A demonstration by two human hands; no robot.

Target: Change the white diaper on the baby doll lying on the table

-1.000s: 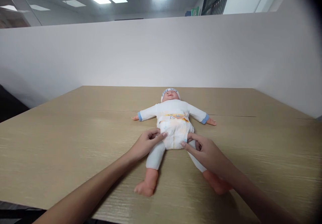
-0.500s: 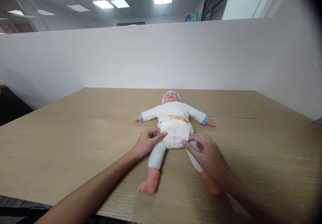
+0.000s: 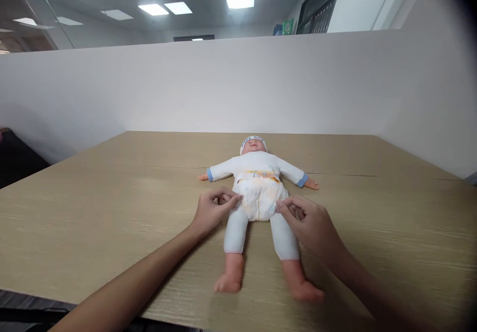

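Note:
A baby doll [image 3: 257, 170] in white clothes and a white cap lies on its back on the wooden table [image 3: 112, 198], head away from me, arms spread. It wears a white diaper [image 3: 261, 198] with a yellow band at the waist. My left hand [image 3: 212, 210] pinches the diaper's left edge at the hip, fingers curled. At the opposite hip, my right hand [image 3: 311, 222] has its fingers closed on the diaper's right edge. Both bare feet point toward me.
A white partition wall [image 3: 149, 93] runs along the table's far and right sides. The table's near edge is at the bottom left. Ceiling lights and a dark window show above the partition.
The doll's right leg, earlier hidden under my right hand, now lies uncovered and straighter. My hands have shifted slightly outward to the diaper's sides. The camera tilted down a little.

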